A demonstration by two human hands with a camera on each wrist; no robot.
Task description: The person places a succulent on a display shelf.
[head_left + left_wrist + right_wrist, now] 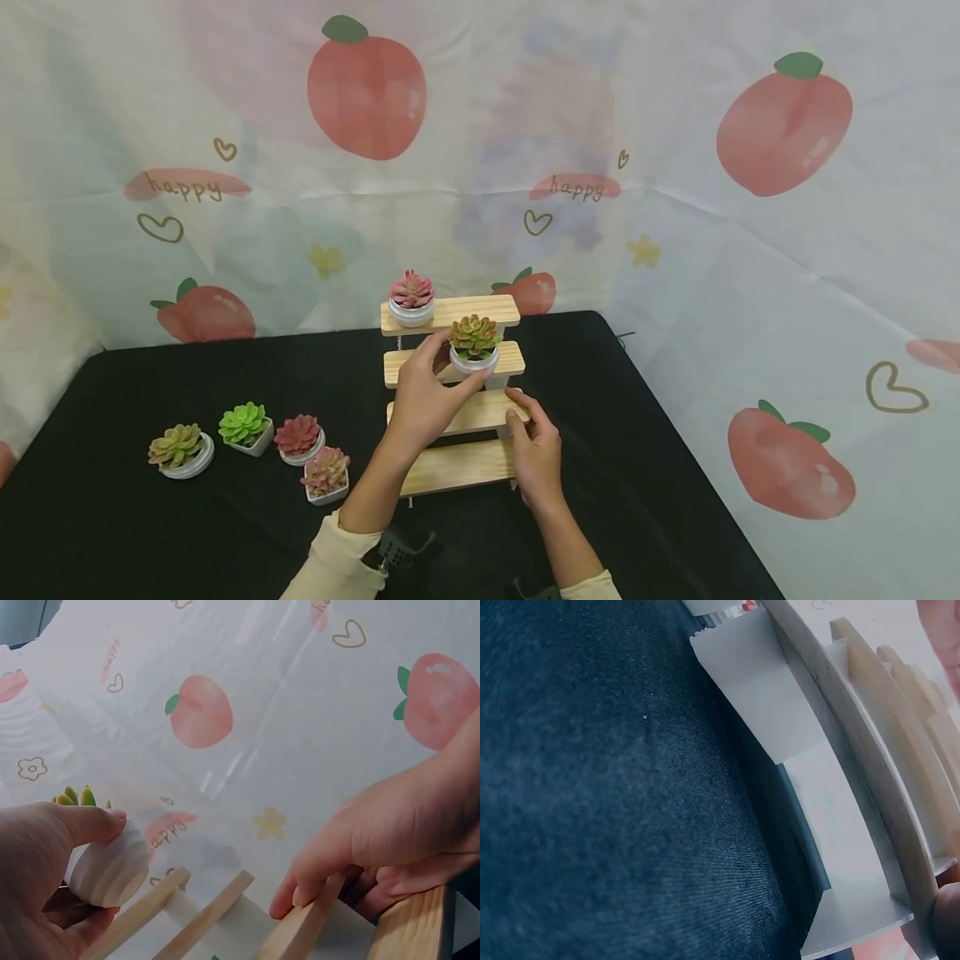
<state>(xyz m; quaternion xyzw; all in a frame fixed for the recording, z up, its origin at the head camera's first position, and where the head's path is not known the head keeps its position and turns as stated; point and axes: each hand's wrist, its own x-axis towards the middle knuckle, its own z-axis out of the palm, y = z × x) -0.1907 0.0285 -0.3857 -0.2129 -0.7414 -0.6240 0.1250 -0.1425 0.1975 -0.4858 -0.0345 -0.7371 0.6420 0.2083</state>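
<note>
A four-tier wooden shelf stand with white supports stands on the black table. In the head view my left hand holds a round white pot with a green-and-red succulent, in front of the second board from the top. Whether the pot touches the board, I cannot tell. The left wrist view shows this ribbed pot tilted between thumb and fingers. My right hand grips the right end of the third board; its thumb and fingers straddle the plank. On the top board sits a pink succulent in a white pot.
Left of the stand are several potted succulents: a yellow-green one, a bright green one, a dark red one and a pale pink one. A peach-printed curtain hangs behind and beside the black tabletop.
</note>
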